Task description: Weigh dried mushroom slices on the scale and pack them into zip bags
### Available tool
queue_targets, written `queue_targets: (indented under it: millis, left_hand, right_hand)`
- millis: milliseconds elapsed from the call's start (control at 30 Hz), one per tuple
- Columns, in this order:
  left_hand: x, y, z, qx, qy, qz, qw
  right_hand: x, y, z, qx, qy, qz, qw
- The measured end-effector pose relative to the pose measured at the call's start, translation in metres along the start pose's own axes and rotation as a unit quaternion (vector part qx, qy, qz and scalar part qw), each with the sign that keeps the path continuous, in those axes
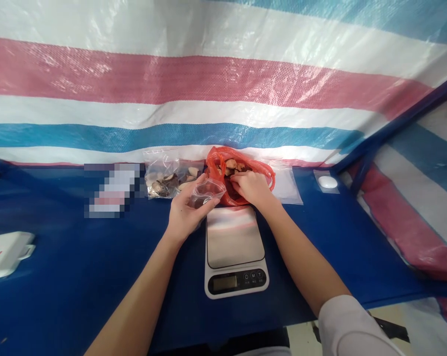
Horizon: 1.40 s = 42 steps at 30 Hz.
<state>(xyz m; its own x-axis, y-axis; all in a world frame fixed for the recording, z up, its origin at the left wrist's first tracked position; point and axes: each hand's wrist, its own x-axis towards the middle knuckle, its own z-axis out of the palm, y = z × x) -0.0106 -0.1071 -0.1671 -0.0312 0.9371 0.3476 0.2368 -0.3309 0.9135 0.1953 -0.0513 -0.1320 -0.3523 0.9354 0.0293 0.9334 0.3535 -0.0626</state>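
My left hand [184, 210] is closed around a small clear zip bag [208, 189], its mouth held up and apart. Beside it, my right hand [250, 187] reaches into a red plastic bag [223, 153] of brown dried slices [231, 165] that look like mushroom. Its fingers are curled together, and what lies between the fingertips is hidden. Below both hands a kitchen scale [235, 242] lies with a bare metal plate. Left of the red bag are filled clear bags [161, 183] of similar slices, one partly covered by my left hand.
Flat clear bags [288, 185] lie right of the red bag. A white round object [327, 182] rests farther right. At left are a blurred-out item [112, 192] and a white power strip [8, 254]. A striped sheet [208, 79] hangs behind the blue table [78, 277].
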Motion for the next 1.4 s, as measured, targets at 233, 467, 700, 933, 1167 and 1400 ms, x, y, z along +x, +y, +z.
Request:
queue_targets:
  millis: [233,467,700,933,1167,1400]
  left_hand:
    - [0.001,-0.004,0.001,0.003,-0.002,0.011,1.0]
    - [0.002,0.001,0.0,0.019,-0.004,0.044,0.999]
    - [0.002,0.0,0.001,0.027,-0.024,0.095,0.995]
    - [-0.001,0.005,0.001,0.036,-0.056,0.134,0.989]
    - [0.001,0.006,-0.001,0.04,-0.078,0.15,0.985]
    - [0.001,0.008,-0.002,0.039,-0.062,0.11,0.991]
  right_hand:
    - [0.005,0.016,0.005,0.135,0.059,0.003,0.989]
    - [-0.006,0.028,-0.016,0.459,0.11,0.007,0.882]
    - [-0.022,0.013,-0.045,0.569,0.073,-0.059,0.817]
    - [-0.031,-0.019,-0.051,0.449,0.045,-0.134,0.882]
    - [-0.029,-0.036,-0.048,0.346,0.059,-0.199,0.915]
    - [-0.031,-0.031,-0.051,0.426,0.025,-0.175,0.888]
